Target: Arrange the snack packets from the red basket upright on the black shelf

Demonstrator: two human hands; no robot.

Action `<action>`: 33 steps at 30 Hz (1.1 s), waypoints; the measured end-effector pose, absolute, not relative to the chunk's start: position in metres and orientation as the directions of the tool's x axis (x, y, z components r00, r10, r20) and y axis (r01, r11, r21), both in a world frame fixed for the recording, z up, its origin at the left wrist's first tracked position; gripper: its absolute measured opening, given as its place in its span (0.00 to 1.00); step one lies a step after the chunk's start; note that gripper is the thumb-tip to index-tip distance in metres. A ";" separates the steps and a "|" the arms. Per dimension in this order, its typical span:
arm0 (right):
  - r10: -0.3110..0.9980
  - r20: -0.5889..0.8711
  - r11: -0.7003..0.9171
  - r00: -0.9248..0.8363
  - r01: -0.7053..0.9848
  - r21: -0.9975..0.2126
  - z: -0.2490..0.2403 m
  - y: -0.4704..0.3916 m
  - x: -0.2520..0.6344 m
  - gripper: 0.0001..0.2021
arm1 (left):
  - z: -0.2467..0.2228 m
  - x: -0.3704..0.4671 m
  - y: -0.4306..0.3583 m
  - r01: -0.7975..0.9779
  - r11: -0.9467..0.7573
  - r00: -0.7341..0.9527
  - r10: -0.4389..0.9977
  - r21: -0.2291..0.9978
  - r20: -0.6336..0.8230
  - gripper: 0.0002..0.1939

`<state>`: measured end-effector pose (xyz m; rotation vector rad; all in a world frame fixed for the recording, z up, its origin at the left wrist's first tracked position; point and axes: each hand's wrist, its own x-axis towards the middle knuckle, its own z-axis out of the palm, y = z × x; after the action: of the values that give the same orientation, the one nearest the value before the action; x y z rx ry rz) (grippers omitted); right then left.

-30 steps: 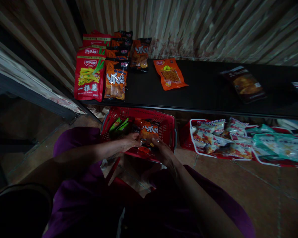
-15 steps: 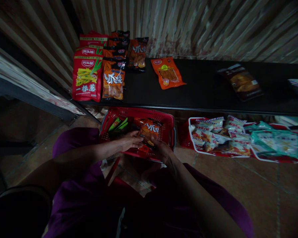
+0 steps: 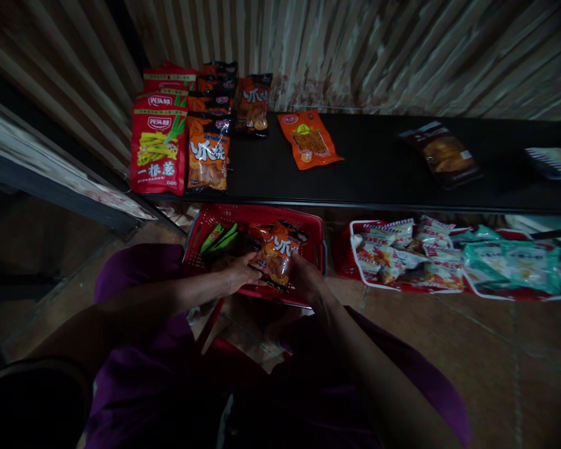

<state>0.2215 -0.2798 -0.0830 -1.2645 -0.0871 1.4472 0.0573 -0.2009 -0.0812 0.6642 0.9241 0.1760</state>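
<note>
Both my hands are over a red plastic shopping basket [image 3: 315, 234] that stands below the shelf front. Between them they hold an orange and black snack bag [image 3: 278, 254], its printed face turned up. My left hand [image 3: 240, 274] grips the bag's lower left edge. Along the right edge is my right hand [image 3: 307, 279], with its thumb by the bag and the other fingers mostly hidden. More orange packets lie under the held bag, partly covered. Green packets [image 3: 219, 237] rest at the basket's left side.
On the black shelf [image 3: 369, 168] stand rows of red snack bags [image 3: 159, 153] and orange bags [image 3: 209, 156]. An orange packet [image 3: 308, 140] and a brown packet [image 3: 446, 156] lie farther right. Filled baskets hold white bags [image 3: 409, 252] and teal bags [image 3: 514, 262] on the floor.
The snack bag has been raised and tilted between my hands, and more of its front shows. My left hand has moved slightly down to its lower left edge. The view has shifted a little.
</note>
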 end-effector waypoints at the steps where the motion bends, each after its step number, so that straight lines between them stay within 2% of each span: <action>1: 0.729 -0.636 -0.335 0.252 -0.680 -0.653 -0.082 -0.279 0.224 0.12 | -0.082 0.057 -0.202 0.159 0.781 0.608 0.404 0.604 -0.683 0.32; 4: 0.682 -0.675 -0.318 0.282 -0.716 -0.621 -0.078 -0.276 0.228 0.12 | -0.083 0.054 -0.205 0.220 0.756 0.630 0.373 0.617 -0.681 0.33; 9: 0.623 -0.726 -0.352 0.291 -0.724 -0.593 -0.073 -0.273 0.231 0.14 | -0.081 0.051 -0.208 0.265 0.720 0.666 0.344 0.642 -0.662 0.29; 16: 0.563 -0.714 -0.259 0.415 -0.732 -0.630 -0.073 -0.270 0.229 0.10 | -0.079 0.049 -0.208 0.314 0.679 0.705 0.302 0.664 -0.642 0.27; 19: 0.540 -0.715 -0.236 0.445 -0.735 -0.636 -0.074 -0.268 0.227 0.10 | -0.081 0.047 -0.207 0.324 0.668 0.732 0.271 0.670 -0.625 0.29; 22: 0.509 -0.717 -0.224 0.476 -0.732 -0.644 -0.076 -0.267 0.229 0.08 | -0.084 0.046 -0.206 0.329 0.681 0.766 0.212 0.654 -0.607 0.35; 25: 0.515 -0.728 -0.247 0.453 -0.734 -0.632 -0.080 -0.267 0.233 0.08 | -0.085 0.043 -0.205 0.297 0.698 0.803 0.186 0.652 -0.566 0.37; 28: 0.542 -0.712 -0.243 0.445 -0.729 -0.640 -0.082 -0.266 0.236 0.08 | -0.084 0.042 -0.206 0.251 0.701 0.824 0.207 0.668 -0.527 0.34; 33: 0.586 -0.621 -0.211 0.521 -0.641 -0.738 -0.074 -0.266 0.236 0.08 | -0.078 0.044 -0.204 0.176 0.680 0.826 0.291 0.712 -0.482 0.28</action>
<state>0.2364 -0.2660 -0.0736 -1.3882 0.0526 1.1203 0.0437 -0.2041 -0.0783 0.8339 0.6129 0.0691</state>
